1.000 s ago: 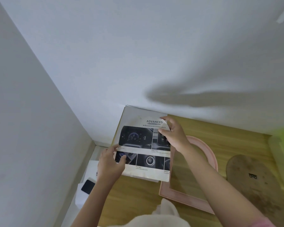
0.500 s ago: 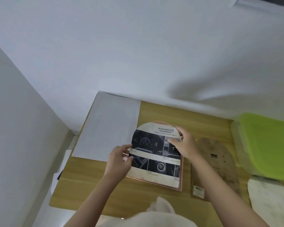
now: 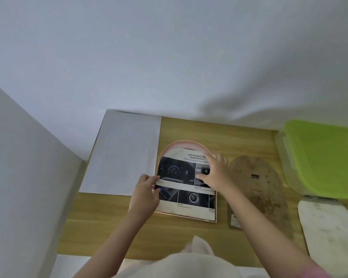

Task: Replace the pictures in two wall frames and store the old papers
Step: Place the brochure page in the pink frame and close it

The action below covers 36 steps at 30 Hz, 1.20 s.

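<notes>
The arch-cut picture (image 3: 186,182), a printed sheet headed "ADVANCED" with dark car-dashboard photos, lay inside the pink arched frame (image 3: 184,143), which sat flat on the wooden tabletop (image 3: 189,239) a little left of centre. The sheet looked thin and light, limp enough to buckle or crease if pushed from one side, and its surface seemed glossy, so flat fingers could slide on it. The safest hold seemed to be at its edges, with light pressure from above to seat it against the frame's inner rim.

The left hand (image 3: 147,192) was at the sheet's left edge, fingers curled and pinching that edge beside the frame's side. The right hand (image 3: 214,173) rested on the sheet's upper right part, fingers spread and fairly straight, pressing it down rather than gripping.

Left of the frame, touching or nearly touching it, lay a plain white sheet (image 3: 125,153) reaching the far left corner of the tabletop. Just right of the frame lay a brown arch-shaped backing board (image 3: 259,189), stained and stiff-looking. Further right sat a clear box with a green lid (image 3: 325,157), and near it a worn, pale arch-shaped paper (image 3: 327,227).
</notes>
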### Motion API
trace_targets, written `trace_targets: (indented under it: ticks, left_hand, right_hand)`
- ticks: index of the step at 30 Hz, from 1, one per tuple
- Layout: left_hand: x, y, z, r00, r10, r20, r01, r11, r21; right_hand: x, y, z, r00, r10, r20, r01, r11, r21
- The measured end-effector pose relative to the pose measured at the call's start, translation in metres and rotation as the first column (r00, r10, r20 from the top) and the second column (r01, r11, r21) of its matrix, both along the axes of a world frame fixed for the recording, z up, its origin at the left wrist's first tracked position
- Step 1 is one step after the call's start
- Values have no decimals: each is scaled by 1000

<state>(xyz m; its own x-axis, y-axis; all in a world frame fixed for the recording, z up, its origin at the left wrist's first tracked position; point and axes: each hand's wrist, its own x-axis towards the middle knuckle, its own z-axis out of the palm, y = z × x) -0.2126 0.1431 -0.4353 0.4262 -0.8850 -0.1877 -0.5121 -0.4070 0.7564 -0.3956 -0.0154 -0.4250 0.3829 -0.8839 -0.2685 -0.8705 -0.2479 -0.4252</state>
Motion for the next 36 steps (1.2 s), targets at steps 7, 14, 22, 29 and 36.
trace_targets:
  ticks: [7,14,22,29,36]
  left_hand:
    - [6,-5,-5,993,-93,68,88,994,71]
    - [5,-2,-1,994,-97,48,96,995,26]
    - [-36,-6,17,998,-49,32,52,992,-116]
    - [-135,-19,23,993,-118,7,118,991,-66]
    - [-220,-26,11,986,-165,14,161,977,137]
  right_hand:
    - [-3,2,-2,998,-47,45,45,998,38]
    - [-9,11,9,984,-109,143,108,994,13]
    - [-64,42,16,963,-133,233,138,990,-5]
    - [-158,47,16,959,-208,190,212,977,-1]
    - [-241,52,0,913,-403,61,400,915,62]
